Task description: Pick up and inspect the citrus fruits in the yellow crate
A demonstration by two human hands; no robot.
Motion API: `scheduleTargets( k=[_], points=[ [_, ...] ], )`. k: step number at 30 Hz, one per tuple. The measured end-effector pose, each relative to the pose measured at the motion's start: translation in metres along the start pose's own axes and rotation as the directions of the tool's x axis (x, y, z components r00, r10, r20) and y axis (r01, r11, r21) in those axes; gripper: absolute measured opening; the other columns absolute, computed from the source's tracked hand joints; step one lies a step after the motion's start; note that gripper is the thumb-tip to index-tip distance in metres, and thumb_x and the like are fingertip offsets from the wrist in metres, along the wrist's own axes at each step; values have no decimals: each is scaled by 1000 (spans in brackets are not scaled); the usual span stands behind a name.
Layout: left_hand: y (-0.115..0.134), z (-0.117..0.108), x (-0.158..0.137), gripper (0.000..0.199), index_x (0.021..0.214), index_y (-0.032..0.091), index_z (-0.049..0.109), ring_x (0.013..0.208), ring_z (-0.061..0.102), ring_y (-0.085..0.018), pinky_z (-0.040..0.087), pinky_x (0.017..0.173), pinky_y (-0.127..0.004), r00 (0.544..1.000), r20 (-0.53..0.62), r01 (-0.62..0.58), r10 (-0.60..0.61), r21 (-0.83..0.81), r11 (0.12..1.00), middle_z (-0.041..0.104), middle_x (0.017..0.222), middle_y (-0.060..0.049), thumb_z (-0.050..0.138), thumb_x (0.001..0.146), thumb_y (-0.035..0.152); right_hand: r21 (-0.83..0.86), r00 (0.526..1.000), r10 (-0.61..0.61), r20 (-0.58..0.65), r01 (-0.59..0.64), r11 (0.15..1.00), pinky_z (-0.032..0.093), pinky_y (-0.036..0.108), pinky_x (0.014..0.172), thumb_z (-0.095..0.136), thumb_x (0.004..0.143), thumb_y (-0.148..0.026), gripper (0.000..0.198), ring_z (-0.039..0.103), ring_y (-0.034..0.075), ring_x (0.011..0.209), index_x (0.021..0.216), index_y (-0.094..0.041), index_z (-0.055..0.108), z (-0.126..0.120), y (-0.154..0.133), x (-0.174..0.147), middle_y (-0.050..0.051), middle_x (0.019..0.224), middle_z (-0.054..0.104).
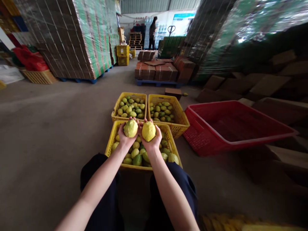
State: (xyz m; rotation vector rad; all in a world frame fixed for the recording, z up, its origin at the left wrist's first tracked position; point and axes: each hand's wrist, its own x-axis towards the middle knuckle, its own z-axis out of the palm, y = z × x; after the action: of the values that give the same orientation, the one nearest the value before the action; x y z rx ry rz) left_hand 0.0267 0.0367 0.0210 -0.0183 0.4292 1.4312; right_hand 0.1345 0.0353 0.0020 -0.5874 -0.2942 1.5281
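Note:
My left hand (123, 138) cups a bumpy, yellow-green lemon (131, 128), palm up with the fingers curled round its far side. Beside it, my right hand (156, 141) holds a yellower lemon (148, 131) in the same way, and the two hands nearly touch. Both are over the near yellow crate (108, 141), which holds many green and yellow lemons (137, 159). My hands and forearms hide part of that fruit. Just beyond stand a far-left yellow crate (113, 113) and a far-right yellow crate (181, 119), each with similar fruit inside.
A big red crate (197, 134) stands to the right, by flattened cardboard (267, 83). Ahead, cardboard stacks (166, 73) rest on a blue pallet (156, 83). Tall wrapped stacks (89, 38) flank the aisle. A person (152, 32) stands far back.

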Motion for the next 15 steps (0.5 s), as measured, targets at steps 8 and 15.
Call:
scheduleTargets(
  k=[8, 15],
  points=[
    [23, -11, 8, 37, 114, 18, 70, 87, 74, -23, 62, 75, -34, 991, -133, -3, -6, -61, 998, 76, 93, -7, 48, 85, 22, -114, 993, 121, -8, -122, 986, 62, 40, 77, 62, 77, -39, 30, 74, 24, 84, 101, -23, 70, -2, -2, -3, 5, 98, 78],
    [75, -33, 17, 44, 119, 17, 66, 73, 73, -24, 63, 59, -35, 881, -470, -64, 45, -25, 998, 73, 86, -9, 46, 80, 20, -173, 693, 562, -451, -685, 707, 60, 38, 62, 48, 90, -32, 16, 70, 23, 68, 89, -21, 59, -51, 32, -32, 3, 66, 65]
  ],
)
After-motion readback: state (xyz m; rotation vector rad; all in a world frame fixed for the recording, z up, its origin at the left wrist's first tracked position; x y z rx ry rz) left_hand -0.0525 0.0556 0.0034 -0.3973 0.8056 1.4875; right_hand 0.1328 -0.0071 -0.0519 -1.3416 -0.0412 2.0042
